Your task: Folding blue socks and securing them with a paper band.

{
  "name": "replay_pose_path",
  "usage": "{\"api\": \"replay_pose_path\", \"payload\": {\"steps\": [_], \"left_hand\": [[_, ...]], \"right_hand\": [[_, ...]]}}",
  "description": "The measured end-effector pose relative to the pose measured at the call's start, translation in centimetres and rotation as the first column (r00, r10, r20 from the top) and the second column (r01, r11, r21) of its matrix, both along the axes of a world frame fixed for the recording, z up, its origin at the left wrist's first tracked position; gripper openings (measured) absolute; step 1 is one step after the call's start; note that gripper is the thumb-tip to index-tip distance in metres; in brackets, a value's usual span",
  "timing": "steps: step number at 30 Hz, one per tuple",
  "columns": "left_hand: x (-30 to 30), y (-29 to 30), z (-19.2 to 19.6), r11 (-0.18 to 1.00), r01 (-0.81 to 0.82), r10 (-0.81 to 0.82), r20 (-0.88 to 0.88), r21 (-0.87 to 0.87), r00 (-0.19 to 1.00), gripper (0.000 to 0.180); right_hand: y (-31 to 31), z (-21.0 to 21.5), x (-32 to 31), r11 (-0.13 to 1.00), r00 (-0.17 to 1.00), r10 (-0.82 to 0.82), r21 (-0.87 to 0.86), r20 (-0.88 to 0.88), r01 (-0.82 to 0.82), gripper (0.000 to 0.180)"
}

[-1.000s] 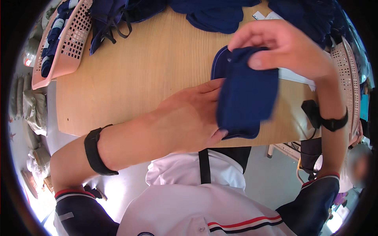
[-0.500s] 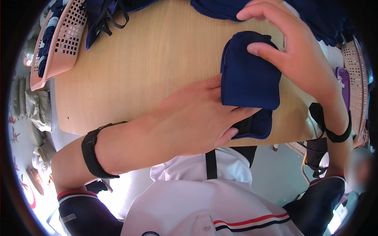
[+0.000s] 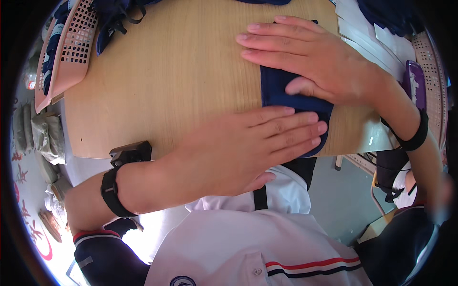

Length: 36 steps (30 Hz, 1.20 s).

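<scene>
A folded navy-blue cloth piece [image 3: 279,87] lies flat on the wooden table [image 3: 167,81], right of the middle and reaching to the near edge. My left hand [image 3: 267,138] rests palm down on its near end, fingers stretched out to the right. Over its far end lies my right hand [image 3: 305,57], also flat, with fingers pointing left and the thumb apart. Both hands press on the cloth without gripping it and hide much of it, so its exact kind cannot be made out.
At the far left stands a pink perforated basket [image 3: 76,52] with rolled navy items. Beside it lies a dark cloth item with straps [image 3: 114,19]. White papers [image 3: 372,43], a purple case [image 3: 414,88] and another perforated basket [image 3: 431,71] are at the right.
The cloth's raised flap now lies flat. My left hand has come out from under it onto its top, and my right hand has come down onto the far end.
</scene>
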<state>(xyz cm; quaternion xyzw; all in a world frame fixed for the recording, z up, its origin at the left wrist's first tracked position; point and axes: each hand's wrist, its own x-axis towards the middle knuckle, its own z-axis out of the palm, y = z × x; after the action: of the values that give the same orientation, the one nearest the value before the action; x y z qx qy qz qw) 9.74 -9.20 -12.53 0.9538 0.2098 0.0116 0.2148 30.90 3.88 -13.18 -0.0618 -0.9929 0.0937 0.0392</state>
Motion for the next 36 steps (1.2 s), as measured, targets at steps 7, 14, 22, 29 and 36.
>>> {"api": "replay_pose_path", "payload": {"steps": [7,14,22,29,36], "left_hand": [[-0.2,-0.7,1.4,0.982,0.162,-0.160,0.030,-0.093,0.987,0.082],[-0.4,4.8,1.0,0.983,-0.116,0.110,0.052,0.140,0.993,0.090],[-0.6,6.0,-1.1,0.996,-0.002,-0.013,0.167,0.089,0.986,0.082],[-0.1,5.6,-0.8,0.992,-0.012,-0.009,0.173,0.122,0.985,0.072],[0.0,4.7,-1.2,0.966,-0.069,0.051,0.080,0.248,0.996,0.068]], "right_hand": [[-0.4,-0.1,0.4,0.996,0.992,0.042,0.083,-0.120,-0.032,0.061],[-1.7,1.4,0.7,0.591,0.948,-0.296,-0.802,-0.117,0.085,0.061],[0.6,4.7,-0.5,0.551,0.886,-0.459,-0.804,-0.068,0.224,0.053],[5.4,11.3,-4.3,0.535,0.488,-0.349,-0.257,0.800,0.805,0.043],[2.8,10.1,-4.1,0.744,0.688,-0.299,-0.290,0.662,0.602,0.044]]}}
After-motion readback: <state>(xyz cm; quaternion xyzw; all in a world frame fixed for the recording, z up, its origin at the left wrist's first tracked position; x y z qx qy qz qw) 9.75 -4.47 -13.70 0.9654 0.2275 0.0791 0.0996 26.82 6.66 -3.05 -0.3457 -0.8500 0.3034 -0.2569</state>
